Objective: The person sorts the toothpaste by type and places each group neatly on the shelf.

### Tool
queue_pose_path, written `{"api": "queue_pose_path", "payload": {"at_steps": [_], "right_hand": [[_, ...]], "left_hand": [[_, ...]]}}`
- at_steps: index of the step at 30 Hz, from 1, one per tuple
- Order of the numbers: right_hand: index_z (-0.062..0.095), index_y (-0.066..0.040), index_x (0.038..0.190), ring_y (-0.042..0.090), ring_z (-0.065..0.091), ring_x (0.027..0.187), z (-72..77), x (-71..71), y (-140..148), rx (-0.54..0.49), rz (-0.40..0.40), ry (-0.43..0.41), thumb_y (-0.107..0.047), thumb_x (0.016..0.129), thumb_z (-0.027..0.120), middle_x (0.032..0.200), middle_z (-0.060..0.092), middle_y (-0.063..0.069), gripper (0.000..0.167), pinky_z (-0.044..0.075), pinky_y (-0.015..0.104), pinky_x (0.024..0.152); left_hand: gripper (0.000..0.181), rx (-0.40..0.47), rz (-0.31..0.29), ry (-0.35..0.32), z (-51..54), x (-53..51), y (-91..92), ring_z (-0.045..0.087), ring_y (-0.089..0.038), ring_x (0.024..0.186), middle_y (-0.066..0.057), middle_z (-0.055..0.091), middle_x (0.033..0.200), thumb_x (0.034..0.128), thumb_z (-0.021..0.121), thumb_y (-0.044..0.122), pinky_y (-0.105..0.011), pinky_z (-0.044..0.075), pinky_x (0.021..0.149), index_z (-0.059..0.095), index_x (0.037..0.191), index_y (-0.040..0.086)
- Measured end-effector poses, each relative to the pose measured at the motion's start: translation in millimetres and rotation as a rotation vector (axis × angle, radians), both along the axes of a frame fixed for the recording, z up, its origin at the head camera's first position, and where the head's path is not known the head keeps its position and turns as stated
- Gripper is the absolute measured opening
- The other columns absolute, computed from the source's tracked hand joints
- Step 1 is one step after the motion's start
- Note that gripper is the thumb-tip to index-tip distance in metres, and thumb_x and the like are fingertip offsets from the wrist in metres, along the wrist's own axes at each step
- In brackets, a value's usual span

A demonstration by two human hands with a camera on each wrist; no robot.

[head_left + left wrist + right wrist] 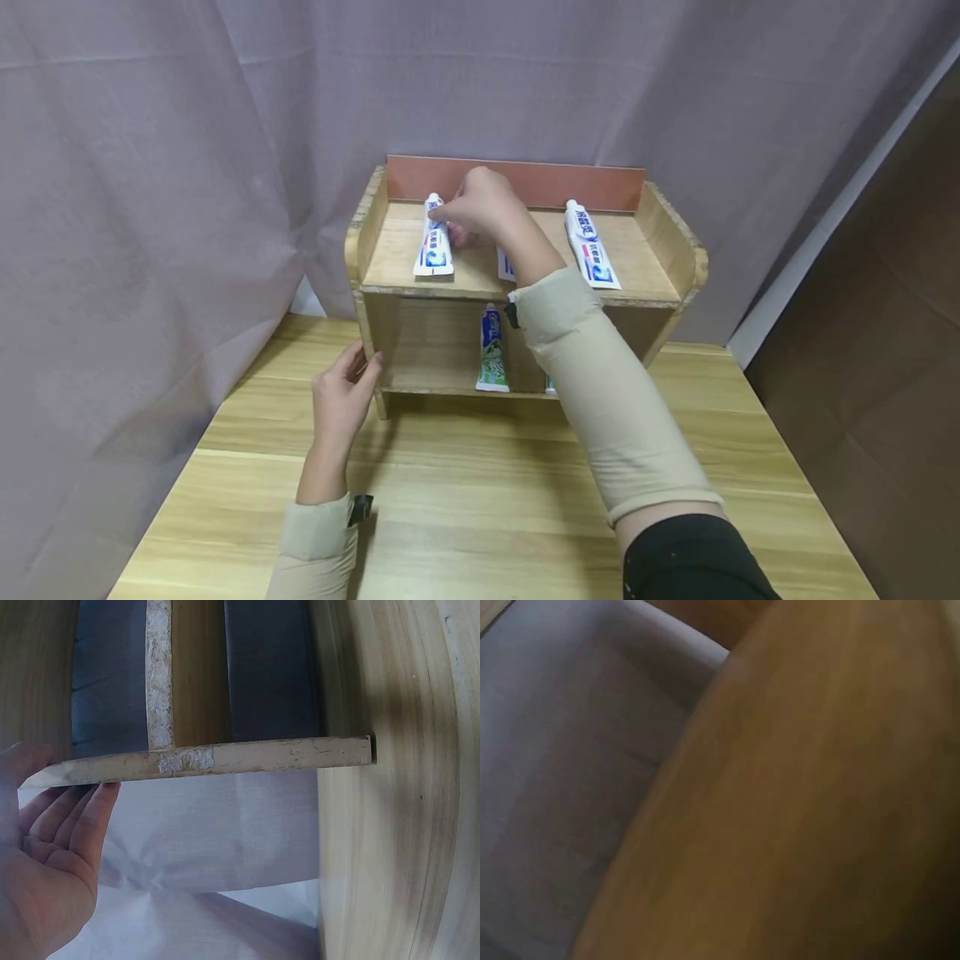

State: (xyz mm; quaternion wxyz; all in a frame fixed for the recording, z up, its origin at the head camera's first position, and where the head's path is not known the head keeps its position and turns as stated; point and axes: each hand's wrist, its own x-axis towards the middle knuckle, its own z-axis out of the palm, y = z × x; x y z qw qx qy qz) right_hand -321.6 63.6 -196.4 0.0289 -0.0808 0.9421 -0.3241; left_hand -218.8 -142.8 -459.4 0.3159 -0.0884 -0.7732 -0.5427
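Observation:
On the upper board of a small wooden rack (652, 275), my right hand (486, 204) pinches a white and blue toothpaste tube (433, 254) near its cap end, thumb on top. A second white tube (506, 265) lies mostly hidden behind my right forearm. Farther right is a third white toothpaste tube (591, 246). My left hand (339, 404) holds the rack's left side panel (262, 754), thumb on one face and fingers on the other in the left wrist view. The right wrist view is blurred and shows no hand.
A blue and green toothpaste tube (492, 354) lies on the lower board. Another green one (551, 386) there is mostly covered by my right sleeve. The rack stands on a wooden table (465, 500), before a grey curtain (480, 92). A dark brown surface (877, 292) borders the right side.

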Motion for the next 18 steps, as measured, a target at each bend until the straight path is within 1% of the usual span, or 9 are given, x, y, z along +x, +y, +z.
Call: {"api": "queue_pose_path", "payload": {"at_steps": [3, 6, 12, 18], "right_hand": [[0.068, -0.008, 0.073, 0.013, 0.058, 0.053, -4.1, -1.3, -0.6, 0.051, -0.018, 0.011, -0.038, 0.091, 0.074, 0.064, 0.067, 0.003, 0.035, 0.041, 0.021, 0.044], [0.067, -0.009, 0.071, 0.014, 0.054, 0.051, -7.0, -1.2, 0.6, 0.084, -0.022, 0.016, -0.04, 0.091, 0.073, 0.062, 0.065, 0.003, 0.038, 0.037, 0.022, 0.044], [0.068, -0.008, 0.073, 0.016, 0.063, 0.056, -9.6, -0.2, 2.6, 0.062, -0.012, 0.021, -0.041, 0.091, 0.073, 0.064, 0.067, 0.004, 0.038, 0.039, 0.021, 0.045], [0.067, -0.009, 0.072, 0.014, 0.058, 0.053, -10.3, 2.2, 3.2, 0.088, -0.004, 0.038, -0.043, 0.091, 0.072, 0.062, 0.067, 0.003, 0.04, 0.039, 0.022, 0.047]], "left_hand": [[0.028, -0.004, 0.001, 0.003, -0.6, 0.0, -0.6, 0.072, -0.031, 0.101, -0.018, 0.072, 0.112, 0.0943, 0.071, 0.012, -0.018, 0.058, 0.081, 0.071, 0.121, 0.006], [0.028, -0.011, 0.003, 0.005, -1.6, 0.1, -0.6, 0.072, -0.031, 0.1, -0.017, 0.072, 0.112, 0.0943, 0.071, 0.012, -0.018, 0.058, 0.081, 0.072, 0.121, 0.006], [0.028, -0.019, 0.01, 0.007, -2.8, -0.8, -0.2, 0.073, -0.03, 0.099, -0.016, 0.073, 0.112, 0.0944, 0.071, 0.012, -0.017, 0.058, 0.08, 0.071, 0.121, 0.005], [0.028, -0.022, 0.015, 0.004, -2.1, -1.6, -0.2, 0.073, -0.03, 0.099, -0.017, 0.073, 0.111, 0.0945, 0.071, 0.012, -0.017, 0.058, 0.08, 0.071, 0.121, 0.004]]}}
